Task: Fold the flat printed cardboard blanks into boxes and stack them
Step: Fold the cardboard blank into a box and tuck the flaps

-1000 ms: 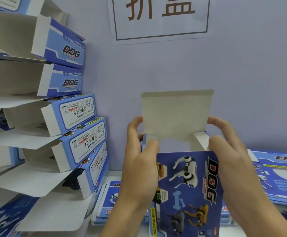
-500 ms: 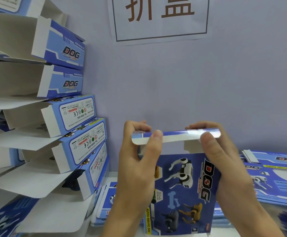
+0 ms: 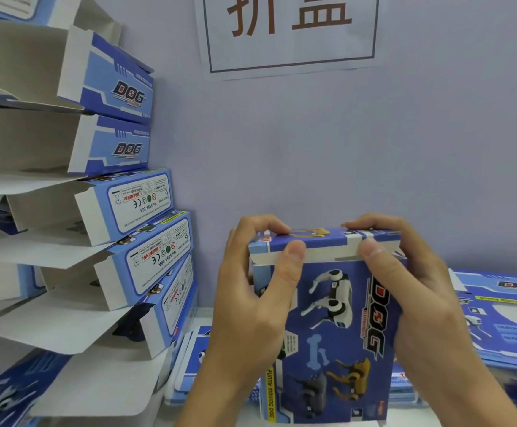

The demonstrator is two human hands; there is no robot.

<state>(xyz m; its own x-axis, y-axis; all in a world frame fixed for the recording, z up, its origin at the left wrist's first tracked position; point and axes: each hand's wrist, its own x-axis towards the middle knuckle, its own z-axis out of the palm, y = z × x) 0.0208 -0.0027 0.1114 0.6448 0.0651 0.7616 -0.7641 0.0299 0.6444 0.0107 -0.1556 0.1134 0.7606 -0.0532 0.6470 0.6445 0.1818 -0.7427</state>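
Both hands grip one upright box (image 3: 337,328) held near the chest, its long axis vertical, printed face toward the camera. On it "DOG" runs top to bottom, "FUNNY MOVING DOG" runs along a yellow strip, and robot dogs and a bone are pictured. Left hand (image 3: 251,297) curls round the left upper corner, thumb pressing the lid flap (image 3: 325,245); right hand (image 3: 411,291) curls round the right corner, thumb on the same flap. Flat blanks (image 3: 504,322) lie on the table to the right. Folded boxes (image 3: 121,186) stand stacked at left, open ends leftward, reading "DOG", "WARNING" and "No.5599-20A". Farther back, a wall sign (image 3: 291,32) shows "折盒".
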